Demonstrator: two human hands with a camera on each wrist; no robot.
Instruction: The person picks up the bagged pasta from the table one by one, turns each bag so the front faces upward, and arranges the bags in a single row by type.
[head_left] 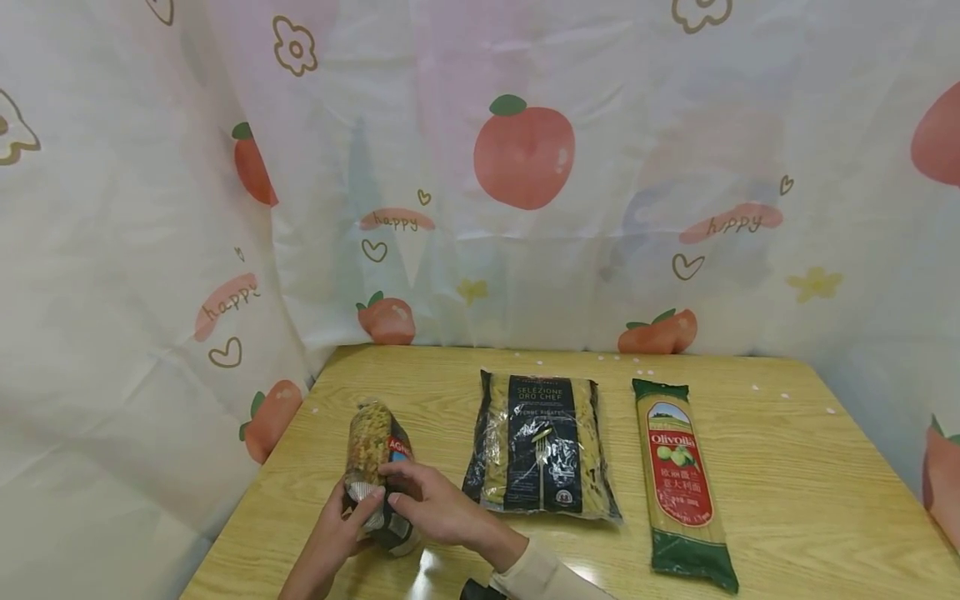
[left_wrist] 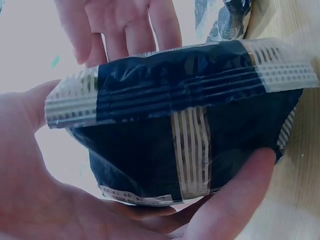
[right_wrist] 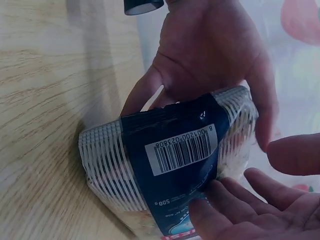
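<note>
Near the table's left front, a bag of small pasta (head_left: pixel 367 446), with a dark label band and striped clear ends, stands tilted between both hands. My left hand (head_left: pixel 335 527) holds its lower end, thumb on one side and fingers wrapped beneath, as the left wrist view shows. The right hand (head_left: pixel 442 508) touches the label side with nearly straight fingers (right_wrist: pixel 240 200), its thumb apart from the bag. A barcode (right_wrist: pixel 182 149) shows on the label in the right wrist view, and the folded end seal (left_wrist: pixel 180 85) faces the left wrist camera.
A large dark-labelled penne bag (head_left: pixel 542 446) lies flat at the table's middle. To its right is a long spaghetti pack (head_left: pixel 682 483) with green ends and a red label. A patterned curtain (head_left: pixel 525 267) closes off the wooden table's (head_left: pixel 810 500) back and sides.
</note>
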